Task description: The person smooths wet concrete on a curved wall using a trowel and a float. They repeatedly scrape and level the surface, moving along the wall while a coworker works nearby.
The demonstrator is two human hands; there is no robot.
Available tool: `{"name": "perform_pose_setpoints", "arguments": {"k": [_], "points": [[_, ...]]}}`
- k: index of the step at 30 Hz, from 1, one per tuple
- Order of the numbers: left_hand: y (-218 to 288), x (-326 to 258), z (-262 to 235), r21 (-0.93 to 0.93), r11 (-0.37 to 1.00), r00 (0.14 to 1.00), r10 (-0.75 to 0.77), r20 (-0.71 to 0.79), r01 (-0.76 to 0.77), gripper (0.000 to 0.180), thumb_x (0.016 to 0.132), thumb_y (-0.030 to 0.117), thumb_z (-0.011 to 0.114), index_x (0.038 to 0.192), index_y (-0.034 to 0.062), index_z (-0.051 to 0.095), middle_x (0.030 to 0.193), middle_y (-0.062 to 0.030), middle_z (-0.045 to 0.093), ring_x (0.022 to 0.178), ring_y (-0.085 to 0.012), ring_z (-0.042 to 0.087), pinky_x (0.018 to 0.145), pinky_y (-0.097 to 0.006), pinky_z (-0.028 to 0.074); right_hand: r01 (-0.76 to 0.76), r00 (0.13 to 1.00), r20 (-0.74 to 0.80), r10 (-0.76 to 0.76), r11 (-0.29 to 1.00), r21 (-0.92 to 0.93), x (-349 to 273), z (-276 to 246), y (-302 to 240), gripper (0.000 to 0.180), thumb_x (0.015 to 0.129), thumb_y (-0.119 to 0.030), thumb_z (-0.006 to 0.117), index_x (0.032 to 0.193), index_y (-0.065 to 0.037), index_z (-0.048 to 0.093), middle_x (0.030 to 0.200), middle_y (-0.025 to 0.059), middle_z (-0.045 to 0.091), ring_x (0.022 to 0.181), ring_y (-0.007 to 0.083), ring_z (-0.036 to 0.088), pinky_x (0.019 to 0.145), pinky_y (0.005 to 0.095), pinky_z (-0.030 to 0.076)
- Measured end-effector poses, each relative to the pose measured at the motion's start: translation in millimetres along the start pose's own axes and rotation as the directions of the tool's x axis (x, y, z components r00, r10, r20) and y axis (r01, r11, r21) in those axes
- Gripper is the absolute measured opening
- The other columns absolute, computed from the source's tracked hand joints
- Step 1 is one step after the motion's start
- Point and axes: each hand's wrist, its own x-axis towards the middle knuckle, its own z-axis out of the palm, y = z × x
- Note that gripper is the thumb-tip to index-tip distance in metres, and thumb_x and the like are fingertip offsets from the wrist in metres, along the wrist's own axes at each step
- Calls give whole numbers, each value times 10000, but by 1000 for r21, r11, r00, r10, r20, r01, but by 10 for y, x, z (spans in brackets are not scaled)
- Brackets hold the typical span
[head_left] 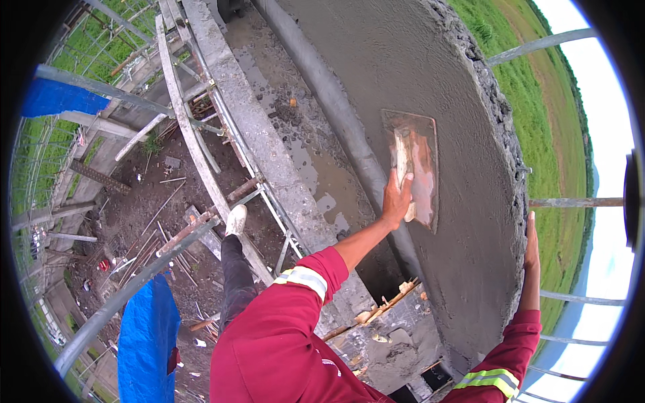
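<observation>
Plastering is under way: the left hand (396,198) grips the trowel (411,168) flat against the wet wall (430,74). The right hand (531,245) lies open on the wall's edge, holding nothing. The next stroke needs even pressure.

Below you: scaffold tubes (127,295), blue tarpaulin (144,339), timber planks (191,144), and muddy ground littered with scrap (144,221). Left of your left hand: a puddled concrete ledge (316,174). Beyond your right hand: green field (551,134).
</observation>
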Motion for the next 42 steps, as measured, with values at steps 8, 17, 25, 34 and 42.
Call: {"name": "perform_pose_setpoints", "arguments": {"k": [8, 17, 25, 34, 42], "points": [[1601, 1586, -343, 218, 761, 756, 642, -125, -611, 314, 1033, 278, 560, 1118, -25, 553, 911, -213, 685, 824, -348, 651, 771, -444, 494, 55, 997, -58, -55, 998, -6, 0, -11, 60, 818, 1063, -592, 310, 1491, 102, 375, 1517, 177, 447, 1391, 235, 417, 1174, 333, 279], [1772, 3053, -1201, -16, 926, 882, 355, -310, -378, 267, 991, 256, 603, 1025, -8, 581, 714, -91, 601, 494, -184, 568, 405, -346, 489, 9, 1000, 21, -10, 999, 43, 66, -128, 210, 823, 1064, -595, 297, 1496, 102, 363, 1511, 181, 449, 1377, 244, 427, 1167, 336, 293], [995, 1703, -880, 44, 942, 924, 335, -182, -333, 345, 1007, 344, 587, 1062, 4, 577, 684, -48, 565, 510, -129, 541, 486, -316, 460, 35, 999, -35, -37, 998, -58, 41, -71, 171, 809, 1063, -584, 310, 1442, 120, 431, 1468, 229, 482, 1365, 279, 442, 1161, 360, 296], [1869, 3506, -2045, -214, 957, 919, 104, -381, -197, 360, 991, 392, 629, 939, 41, 571, 678, -24, 530, 494, -136, 489, 447, -312, 441, 3, 1000, -14, -3, 1000, -25, 26, -121, 274, 759, 1080, -537, 310, 1466, 111, 400, 1476, 234, 466, 1372, 279, 428, 1155, 362, 306], [2519, 4244, -1916, -72, 941, 909, 297, -294, -331, 375, 961, 378, 675, 968, 10, 599, 673, -43, 547, 465, -139, 480, 419, -318, 436, 5, 990, -142, -19, 995, -99, -59, -110, 304, 685, 1090, -508, 324, 1320, 103, 532, 1278, 211, 572, 1167, 252, 518, 1046, 373, 384]]}}
